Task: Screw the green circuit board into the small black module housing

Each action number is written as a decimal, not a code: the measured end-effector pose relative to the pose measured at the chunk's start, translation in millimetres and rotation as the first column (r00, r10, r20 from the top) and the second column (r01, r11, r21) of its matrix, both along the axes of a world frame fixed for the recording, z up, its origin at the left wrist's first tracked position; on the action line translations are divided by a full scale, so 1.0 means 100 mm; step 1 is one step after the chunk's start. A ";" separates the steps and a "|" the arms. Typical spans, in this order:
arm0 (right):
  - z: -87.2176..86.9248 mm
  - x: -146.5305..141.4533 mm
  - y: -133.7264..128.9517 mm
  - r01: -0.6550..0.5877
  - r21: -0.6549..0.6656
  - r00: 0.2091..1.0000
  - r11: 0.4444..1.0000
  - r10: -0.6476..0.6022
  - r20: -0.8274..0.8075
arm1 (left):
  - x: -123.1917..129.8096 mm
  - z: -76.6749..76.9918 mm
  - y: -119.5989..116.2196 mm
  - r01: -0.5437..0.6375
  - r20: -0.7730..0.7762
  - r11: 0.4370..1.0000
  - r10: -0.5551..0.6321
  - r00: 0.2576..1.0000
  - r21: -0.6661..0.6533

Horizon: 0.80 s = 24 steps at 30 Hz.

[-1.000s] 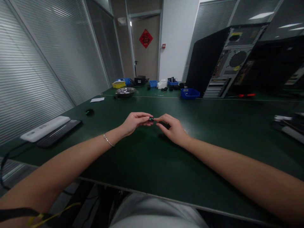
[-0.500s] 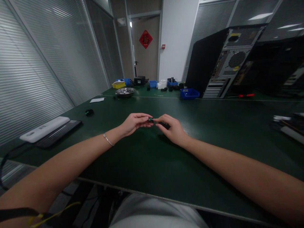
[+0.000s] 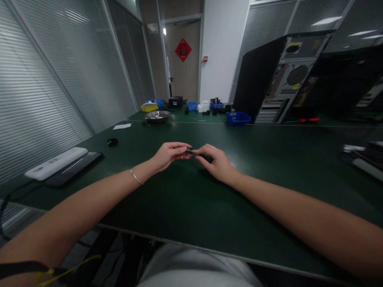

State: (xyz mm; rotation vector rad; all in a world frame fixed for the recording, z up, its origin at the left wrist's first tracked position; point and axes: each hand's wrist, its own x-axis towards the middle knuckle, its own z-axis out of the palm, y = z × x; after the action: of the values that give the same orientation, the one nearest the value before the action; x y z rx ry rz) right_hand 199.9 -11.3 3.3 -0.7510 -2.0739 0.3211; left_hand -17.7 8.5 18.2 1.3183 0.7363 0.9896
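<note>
Change: hardly any; my two grips match the frame before, the whole view is shifted very slightly, and the green on the mouse (image 3: 112, 142) looks dimmer.
Left grip (image 3: 189, 150): closed on the small part (image 3: 189, 150), dark with a bit of green, pinched between my thumb and fingers above the desk (image 3: 179, 199).
Right grip (image 3: 194, 154): index fingertip at the small part's right end, thumb apart below; something dark shows under my fingers, and I cannot tell whether I hold it.
Desk: dark green, running under and around both my grips.
Left of my grips: the mouse, a white paper (image 3: 122, 126) farther off, and a keyboard (image 3: 74, 169) beside a long white object (image 3: 56, 162).
Right of my grips: a computer tower (image 3: 269, 77) beyond, a red-handled tool (image 3: 309, 120) past it.
Room: a door (image 3: 184, 71) with a red diamond sign (image 3: 183, 50) straight beyond my grips, blinds to the left.
Yellow bin (image 3: 149, 108): far left of my grips, something white in it.
Metal bowl (image 3: 157, 116): nearer than the yellow bin; contents unclear.
Small blue bin (image 3: 192, 107): straight beyond my grips; contents unclear.
Far blue bin (image 3: 217, 106): beyond and right, with black items.
Near blue bin (image 3: 238, 119): beside the tower, contents too dim to name.
</note>
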 end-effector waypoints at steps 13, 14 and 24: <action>0.02 -0.01 -0.01 0.011 -0.027 1.000 1.000 -0.011 -0.019 | 0.02 0.02 -0.01 0.008 0.055 0.999 -0.005 0.998 -0.046; 0.02 -0.01 -0.01 0.026 -0.030 0.999 0.999 -0.027 -0.024 | 0.03 0.04 -0.02 -0.018 0.072 0.998 0.022 0.997 -0.061; 0.04 -0.01 -0.02 -0.037 -0.034 0.999 0.999 0.037 -0.002 | 0.06 0.05 -0.02 -0.011 0.050 0.997 0.015 0.999 -0.080</action>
State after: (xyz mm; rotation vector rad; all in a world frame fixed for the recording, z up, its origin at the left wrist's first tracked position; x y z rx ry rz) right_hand 198.8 -13.0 7.3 -0.7334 -2.0875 0.3779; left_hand -12.1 6.8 23.1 1.2169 0.7388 0.9908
